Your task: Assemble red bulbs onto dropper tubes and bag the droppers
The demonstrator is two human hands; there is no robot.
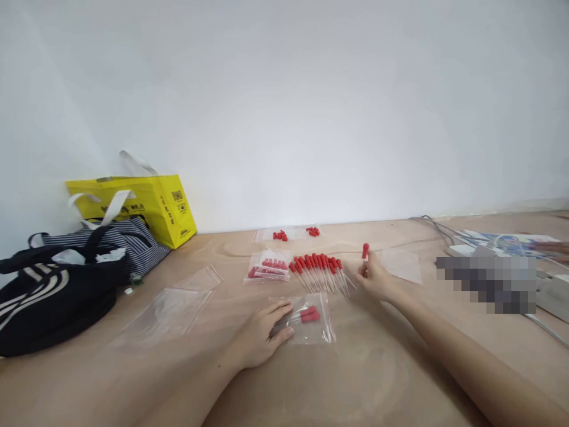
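Note:
My right hand [376, 279] pinches a glass dropper [365, 251] with a red rubber bulb, held upright just right of a fanned pile. That pile of red-bulbed droppers [320, 270] lies in the middle of the table, bulbs toward the wall. My left hand [262, 335] grips the left side of a clear zip bag [322, 332]. Inside this bag lie a few droppers, their red bulbs [310, 314] pointing right and their stems partly hidden by my fingers. Behind it, filled bags of droppers [269, 267] are stacked.
Loose red bulbs [280, 236] lie on plastic near the wall. Flat zip bags [171, 308] spread at left, and another clear bag [402, 265] lies at right. A yellow bag [164, 207] and a black bag [57, 302] stand left; cables [433, 224] and a power strip [553, 290] lie right.

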